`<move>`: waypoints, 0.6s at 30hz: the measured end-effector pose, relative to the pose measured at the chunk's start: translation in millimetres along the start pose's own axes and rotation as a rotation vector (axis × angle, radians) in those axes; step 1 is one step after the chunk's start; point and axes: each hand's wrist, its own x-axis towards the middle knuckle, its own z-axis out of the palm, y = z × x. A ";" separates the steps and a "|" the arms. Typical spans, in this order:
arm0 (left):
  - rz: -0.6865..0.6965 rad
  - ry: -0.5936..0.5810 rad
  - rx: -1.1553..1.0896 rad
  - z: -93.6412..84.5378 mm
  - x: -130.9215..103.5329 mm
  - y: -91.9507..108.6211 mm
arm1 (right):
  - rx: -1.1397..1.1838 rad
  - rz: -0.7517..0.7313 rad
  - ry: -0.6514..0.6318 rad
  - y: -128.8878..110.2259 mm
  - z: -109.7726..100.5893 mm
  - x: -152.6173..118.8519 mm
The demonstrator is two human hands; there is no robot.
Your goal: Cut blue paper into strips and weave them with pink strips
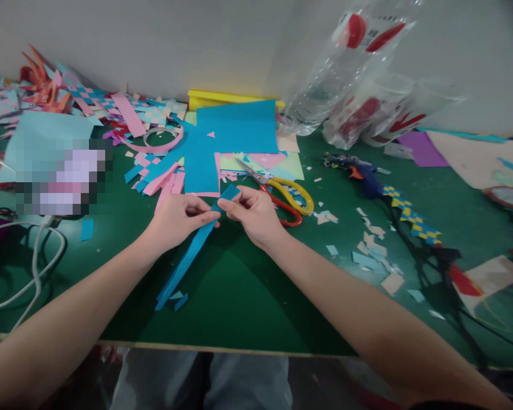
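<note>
A long, narrow blue paper strip [188,258] slants down to the left over the green table. My left hand [182,219] pinches it near its upper end between thumb and fingers. Close beside it, my right hand [256,213] grips the strip's top end, the thumb lying on the paper. Scissors [291,196] with one yellow and one red handle lie just behind my right hand. Behind both hands are blue paper sheets [237,128], with pink and pale green paper partly under them. Small blue scraps [180,302] sit by the strip's lower end.
A heap of paper strips [111,105] and a tape roll [160,136] are at the back left, near a phone [62,182] with a white cable [36,273]. Plastic bottles [325,80] and cups [410,111] stand back right. Paper scraps [374,247] and a glue gun [367,176] lie right.
</note>
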 end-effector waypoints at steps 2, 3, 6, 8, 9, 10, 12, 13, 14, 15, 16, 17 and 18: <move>0.002 -0.008 0.005 -0.4 0.4 -0.3 | 0.005 0.001 0.002 0.2 0.3 -0.3; 0.005 -0.010 0.009 -0.5 0.5 -0.5 | 0.013 0.008 -0.005 0.2 0.4 -0.3; 0.026 -0.011 0.005 -0.2 0.6 -0.7 | 0.051 0.050 -0.037 -0.6 0.0 0.5; 0.036 -0.017 0.002 0.3 0.6 -0.7 | 0.088 0.054 -0.024 -1.1 -0.6 1.5; 0.037 -0.022 0.002 0.7 0.6 -0.7 | 0.107 0.043 -0.004 -1.2 -0.9 2.1; 0.036 -0.025 0.005 1.0 0.7 -0.8 | 0.125 0.026 0.020 -1.2 -1.3 2.6; 0.033 -0.028 0.014 1.3 0.8 -0.9 | 0.152 -0.013 0.058 -0.8 -1.7 3.4; 0.033 -0.031 0.019 1.3 0.8 -1.0 | 0.155 -0.026 0.064 -0.5 -1.9 3.7; 0.035 -0.035 0.025 1.2 0.8 -1.0 | 0.154 -0.033 0.062 -0.1 -2.1 3.9; 0.037 -0.037 0.031 0.9 0.6 -1.1 | 0.151 -0.034 0.059 0.3 -2.3 3.9; 0.038 -0.036 0.034 0.6 0.5 -1.1 | 0.147 -0.030 0.056 0.6 -2.5 3.9; 0.035 -0.033 0.034 0.3 0.3 -1.1 | 0.142 -0.023 0.052 0.9 -2.6 3.6; 0.032 -0.024 0.030 -0.1 0.1 -1.1 | 0.133 -0.015 0.045 1.1 -2.6 3.3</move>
